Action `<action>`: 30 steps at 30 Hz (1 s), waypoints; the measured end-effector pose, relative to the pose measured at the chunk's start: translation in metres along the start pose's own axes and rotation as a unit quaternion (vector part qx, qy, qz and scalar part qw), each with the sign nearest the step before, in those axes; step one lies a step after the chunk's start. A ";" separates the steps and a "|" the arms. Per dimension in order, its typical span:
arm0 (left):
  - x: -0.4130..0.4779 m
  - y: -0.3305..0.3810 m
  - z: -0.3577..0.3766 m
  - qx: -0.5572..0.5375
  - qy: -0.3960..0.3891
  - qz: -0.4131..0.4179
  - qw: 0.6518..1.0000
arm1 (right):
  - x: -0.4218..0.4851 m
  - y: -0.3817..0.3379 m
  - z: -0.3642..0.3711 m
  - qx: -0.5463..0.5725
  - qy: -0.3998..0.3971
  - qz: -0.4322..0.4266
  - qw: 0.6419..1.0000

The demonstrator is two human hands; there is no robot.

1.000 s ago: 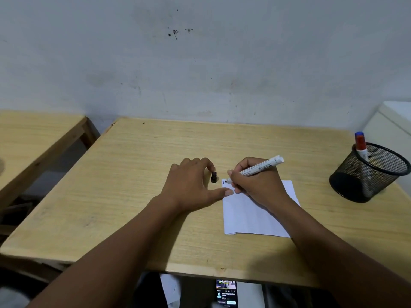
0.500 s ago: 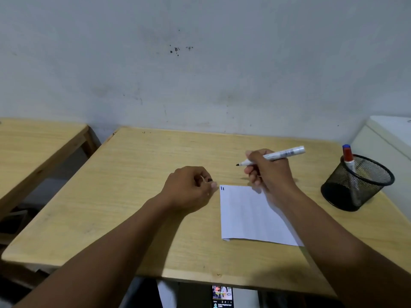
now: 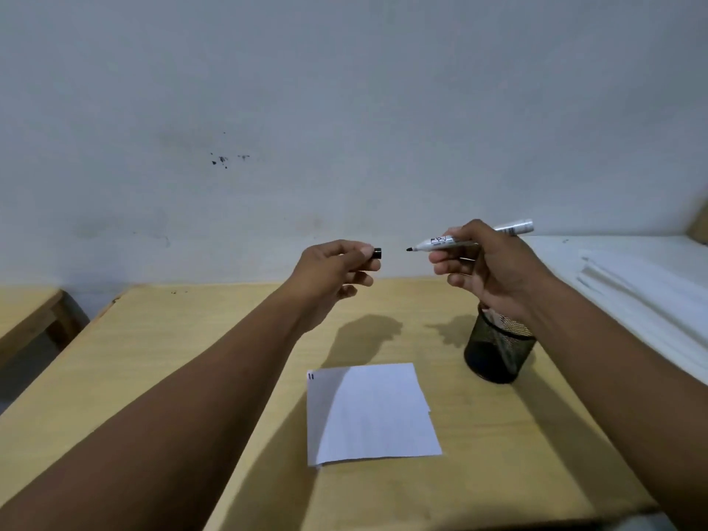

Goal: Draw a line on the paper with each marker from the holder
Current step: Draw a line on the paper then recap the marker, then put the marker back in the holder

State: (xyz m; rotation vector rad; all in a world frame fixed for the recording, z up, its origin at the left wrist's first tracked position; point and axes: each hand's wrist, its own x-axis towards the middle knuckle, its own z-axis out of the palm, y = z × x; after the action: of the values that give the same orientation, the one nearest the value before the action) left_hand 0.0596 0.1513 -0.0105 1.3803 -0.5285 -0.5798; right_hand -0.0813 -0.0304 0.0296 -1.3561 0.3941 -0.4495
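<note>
Above paper (image 3: 373, 412), right hand (image 3: 486, 270) holds marker (image 3: 440, 243).

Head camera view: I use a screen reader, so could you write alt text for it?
Above a wooden table, the left hand holds a small black cap just short of the tip of an uncapped white marker in the right hand. Below lie a white paper with two short marks in its corner and a black mesh holder.
</note>
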 end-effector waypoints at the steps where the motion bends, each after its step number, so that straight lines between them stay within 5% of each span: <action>1: 0.002 0.000 0.010 -0.018 -0.015 -0.008 1.000 | -0.001 -0.001 -0.005 -0.006 0.010 -0.007 1.000; 26: 0.024 -0.010 0.104 -0.055 -0.074 -0.016 0.996 | -0.008 0.007 -0.063 0.059 0.017 -0.031 0.998; 30: 0.028 -0.013 0.104 0.050 -0.053 0.022 0.997 | -0.007 0.005 -0.078 -0.006 0.002 -0.010 1.000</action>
State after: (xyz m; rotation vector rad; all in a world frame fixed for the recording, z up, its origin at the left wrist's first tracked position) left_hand 0.0113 0.0537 -0.0108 1.4343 -0.6797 -0.6010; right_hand -0.1277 -0.0915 0.0108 -1.3714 0.3880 -0.4679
